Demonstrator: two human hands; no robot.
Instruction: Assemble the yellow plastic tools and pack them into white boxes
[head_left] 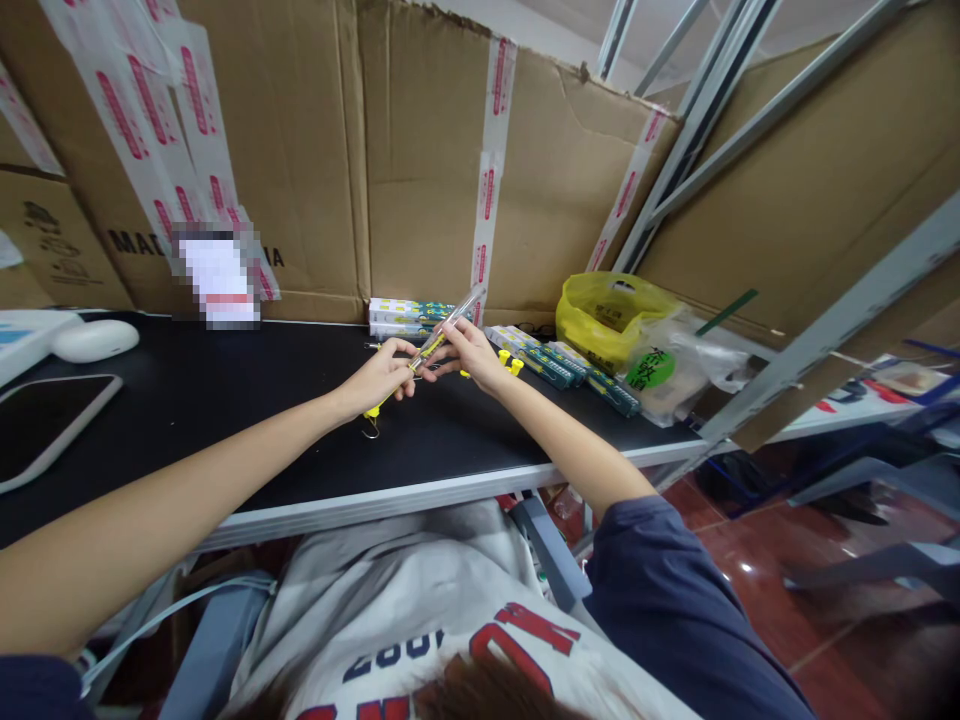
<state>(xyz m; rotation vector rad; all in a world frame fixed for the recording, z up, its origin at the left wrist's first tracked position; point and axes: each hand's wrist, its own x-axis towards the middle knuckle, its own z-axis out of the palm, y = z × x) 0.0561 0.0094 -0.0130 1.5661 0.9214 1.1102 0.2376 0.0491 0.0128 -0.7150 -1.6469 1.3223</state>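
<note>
The left hand (388,376) has its fingers closed on the yellow rod (373,411), whose hook (373,432) juts below it over the surface (202,390). The right hand (471,354), fingers bent, grips the clear tube (471,299) slanting up beyond it.

Your left hand (388,374) pinches hooked rod (374,411) | your right hand (471,356) grips clear tube (466,304) | phone (54,425) left | yellow bag (579,312) right
</note>
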